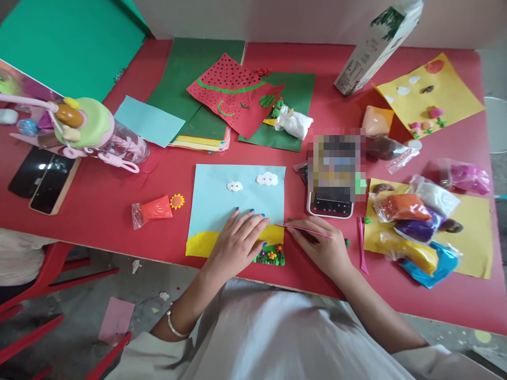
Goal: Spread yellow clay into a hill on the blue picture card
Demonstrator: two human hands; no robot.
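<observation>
A light blue sheet of paper (pixel 214 198) lies in front of me, with two white clay clouds on its upper half. Yellow clay (pixel 200 244) covers its lower strip, and small clay flowers on green (pixel 271 256) fill its lower right corner. My left hand (pixel 240 237) rests flat across the sheet, fingers stretched out, thumb beside the flowers. Just off the right edge, my right hand (pixel 327 250) pinches a thin pink clay modelling tool (pixel 307 229). The tool's tip points left, over the sheet's right edge near the yellow clay.
A phone (pixel 330 208) stands beyond my right hand. Another pink tool (pixel 362 245) and several bagged clays (pixel 423 264) lie rightward. An orange clay packet (pixel 156 210) and a clay sun (pixel 177 201) sit left. A bottle (pixel 127 145) and a tall carton (pixel 376 47) are farther off.
</observation>
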